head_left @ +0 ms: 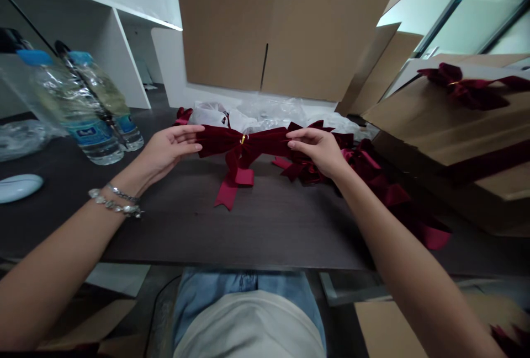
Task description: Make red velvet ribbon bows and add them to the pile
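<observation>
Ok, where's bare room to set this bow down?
Bare dark tabletop lies below the dark red velvet bow, between the white oval mouse and the loose red bows; it's crowded rightward, where those bows pile against a brown cardboard box.

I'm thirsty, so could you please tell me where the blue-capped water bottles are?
Blue-capped plastic water bottles sit left in the head view, beyond the left hand.

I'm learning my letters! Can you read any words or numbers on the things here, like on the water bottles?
Blue label on the larger water bottle: too small and blurred to read.
Blue label on the smaller water bottle: too small and blurred to read.
Red velvet bow: no writing shows.
</observation>
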`<state>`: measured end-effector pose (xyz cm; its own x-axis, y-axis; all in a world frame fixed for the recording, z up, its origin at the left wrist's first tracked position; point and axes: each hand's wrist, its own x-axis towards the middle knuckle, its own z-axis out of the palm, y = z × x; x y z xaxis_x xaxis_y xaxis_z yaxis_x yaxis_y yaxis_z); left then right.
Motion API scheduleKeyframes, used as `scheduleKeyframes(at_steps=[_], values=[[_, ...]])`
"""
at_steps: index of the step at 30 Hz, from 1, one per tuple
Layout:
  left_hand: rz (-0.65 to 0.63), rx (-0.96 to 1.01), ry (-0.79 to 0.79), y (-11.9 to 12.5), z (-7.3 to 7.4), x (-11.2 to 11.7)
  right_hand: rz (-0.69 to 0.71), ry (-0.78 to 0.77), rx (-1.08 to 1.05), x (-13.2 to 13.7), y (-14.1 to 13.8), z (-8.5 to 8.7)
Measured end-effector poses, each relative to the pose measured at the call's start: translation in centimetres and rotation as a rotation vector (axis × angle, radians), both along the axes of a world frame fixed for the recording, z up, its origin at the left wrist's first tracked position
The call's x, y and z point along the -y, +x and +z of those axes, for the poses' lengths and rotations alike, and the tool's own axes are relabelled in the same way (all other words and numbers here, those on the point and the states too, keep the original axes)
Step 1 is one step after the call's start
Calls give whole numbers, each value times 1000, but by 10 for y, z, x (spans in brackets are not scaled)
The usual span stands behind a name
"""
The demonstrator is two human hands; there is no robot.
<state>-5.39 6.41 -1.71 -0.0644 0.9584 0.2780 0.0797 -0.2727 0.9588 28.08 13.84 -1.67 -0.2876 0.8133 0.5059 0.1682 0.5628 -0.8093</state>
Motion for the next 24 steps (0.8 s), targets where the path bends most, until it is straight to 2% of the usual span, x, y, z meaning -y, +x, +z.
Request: scheduleKeyframes(at_steps=[18, 21, 24], values=[[70, -40, 60, -1, -5, -2, 54, -132, -73, -3, 2, -5], [94, -40, 52, 0, -1, -2, 87, -187, -82, 1, 0, 3], [124, -5, 19, 4, 16, 17, 125, -274, -95, 21, 0, 25]])
